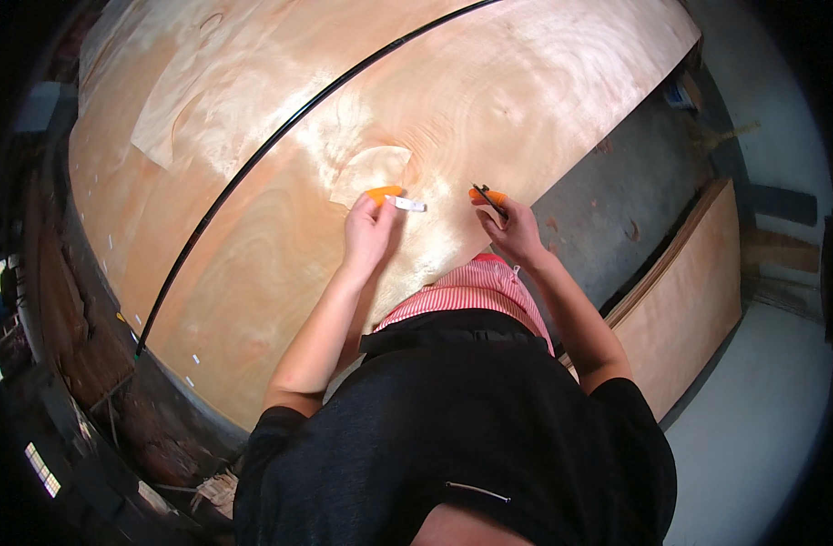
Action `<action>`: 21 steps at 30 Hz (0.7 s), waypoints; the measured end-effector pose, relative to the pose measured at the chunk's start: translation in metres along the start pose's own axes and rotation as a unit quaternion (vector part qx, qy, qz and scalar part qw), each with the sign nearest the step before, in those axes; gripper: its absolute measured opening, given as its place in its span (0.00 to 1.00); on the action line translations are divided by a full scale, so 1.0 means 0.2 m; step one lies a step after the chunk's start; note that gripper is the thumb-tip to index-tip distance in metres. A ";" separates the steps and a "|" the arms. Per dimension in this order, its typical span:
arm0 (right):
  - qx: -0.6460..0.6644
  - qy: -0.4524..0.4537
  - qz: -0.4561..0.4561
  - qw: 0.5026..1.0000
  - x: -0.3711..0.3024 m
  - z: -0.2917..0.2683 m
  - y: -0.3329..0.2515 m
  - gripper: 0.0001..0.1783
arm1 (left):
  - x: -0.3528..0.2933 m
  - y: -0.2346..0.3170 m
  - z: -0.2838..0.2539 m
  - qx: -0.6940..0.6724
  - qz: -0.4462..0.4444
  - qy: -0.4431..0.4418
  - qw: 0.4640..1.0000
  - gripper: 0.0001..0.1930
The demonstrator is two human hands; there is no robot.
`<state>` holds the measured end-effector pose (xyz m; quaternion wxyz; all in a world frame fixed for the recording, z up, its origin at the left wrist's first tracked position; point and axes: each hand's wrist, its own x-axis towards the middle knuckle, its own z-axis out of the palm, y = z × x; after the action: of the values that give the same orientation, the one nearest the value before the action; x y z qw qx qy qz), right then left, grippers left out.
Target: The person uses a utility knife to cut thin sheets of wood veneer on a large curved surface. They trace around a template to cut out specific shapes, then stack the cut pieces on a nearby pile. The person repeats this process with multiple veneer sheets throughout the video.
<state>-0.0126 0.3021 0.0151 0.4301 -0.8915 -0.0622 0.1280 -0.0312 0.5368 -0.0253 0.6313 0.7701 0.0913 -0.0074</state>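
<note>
Over a broad sheet of pale wood veneer (280,318), my left hand (369,232) pinches a small white stick-like piece (410,205), its far end pointing right. An orange finger cover (383,194) sits on a fingertip of that hand. To the right, near the sheet's edge, my right hand (517,232) is closed around a slim dark tool (495,204) whose exact kind is too small to tell. Orange covering (491,196) shows on that hand's fingers too. Just beyond my left hand lies a loose veneer patch (373,171) with a curved edge.
A long black rod or hose (294,120) crosses the veneer, bowed by the lens. Another veneer piece (175,118) lies at the far left. On the right, a stack of wood sheets (685,291) stands beside the grey floor (617,205). Dark clutter fills the left rim.
</note>
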 end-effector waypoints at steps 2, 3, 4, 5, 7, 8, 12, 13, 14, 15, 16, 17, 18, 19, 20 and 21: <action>0.031 -0.016 -0.024 0.999 0.00 0.04 0.03 0.17 | -0.04 0.05 0.00 0.084 0.100 -0.055 0.990 0.08; 0.066 -0.046 -0.021 0.997 0.00 0.04 -0.03 0.17 | -0.06 0.10 0.00 0.071 0.085 -0.084 0.990 0.08; 0.100 -0.078 -0.019 0.992 -0.01 0.06 -0.08 0.18 | -0.09 0.10 0.01 0.031 0.069 -0.098 0.992 0.07; 0.176 -0.101 -0.044 0.978 -0.01 0.10 -0.11 0.18 | -0.11 0.11 0.01 0.038 0.082 -0.094 0.991 0.06; 0.170 -0.164 -0.013 0.972 -0.02 0.17 -0.06 0.14 | -0.15 0.14 -0.01 0.053 0.062 -0.092 0.992 0.06; 0.180 -0.183 -0.018 0.966 -0.03 0.19 -0.09 0.12 | -0.18 0.15 -0.03 0.062 0.026 -0.091 0.994 0.06; 0.170 -0.282 0.049 0.943 -0.08 0.21 -0.21 0.08 | -0.30 0.12 -0.09 0.090 0.029 -0.029 0.995 0.09; 0.143 -0.285 0.054 0.946 -0.09 0.23 -0.21 0.07 | -0.33 0.12 -0.11 0.087 0.035 -0.017 0.995 0.09; 0.115 -0.286 0.057 0.950 -0.10 0.25 -0.22 0.07 | -0.36 0.09 -0.11 0.075 0.024 -0.003 0.997 0.09; 0.095 -0.292 0.067 0.949 -0.12 0.27 -0.26 0.06 | -0.39 0.05 -0.12 0.066 0.014 0.016 0.998 0.09; 0.083 -0.296 0.058 0.950 -0.15 0.29 -0.21 0.06 | -0.42 -0.01 -0.12 0.058 0.005 0.036 0.998 0.09; 0.075 -0.294 0.036 0.952 -0.18 0.31 -0.20 0.07 | -0.45 -0.11 -0.12 0.037 0.060 0.058 0.996 0.10; 0.072 -0.296 0.009 0.952 -0.21 0.34 -0.19 0.08 | -0.47 -0.28 -0.06 -0.093 0.034 0.051 0.994 0.10; 0.086 -0.295 0.042 0.951 -0.24 0.36 -0.20 0.08 | -0.50 -0.21 -0.12 0.007 -0.023 0.010 1.000 0.10; 0.098 -0.302 0.071 0.946 -0.27 0.38 -0.21 0.08 | -0.54 -0.22 -0.13 -0.027 -0.008 0.018 0.999 0.11; 0.098 -0.298 0.080 0.946 -0.31 0.41 -0.20 0.08 | -0.57 -0.23 -0.15 0.021 0.014 0.021 0.999 0.11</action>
<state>-0.0947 0.3756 0.0082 0.4654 -0.7682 -0.1033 0.4272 -0.1537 0.5602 -0.0487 0.6131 0.7842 0.0940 0.0160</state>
